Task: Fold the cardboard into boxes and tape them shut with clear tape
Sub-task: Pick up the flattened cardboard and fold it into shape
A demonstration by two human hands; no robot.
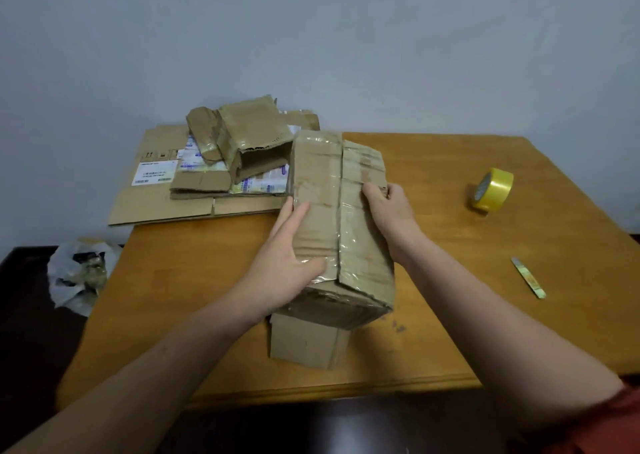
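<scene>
Box (341,225) sits mid-worktop (485,315), taped seam facing up. Left hand (284,266) is pressed flat against its left side, fingers straight, and right hand (389,211) has its fingers curled over the right flap. Tape (491,190) sits well off right.

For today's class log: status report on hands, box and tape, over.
Hands: left hand pressed flat on box, right hand gripping its right side. Seam taped. Idle right: tape roll, knife; nothing blocking.
</scene>
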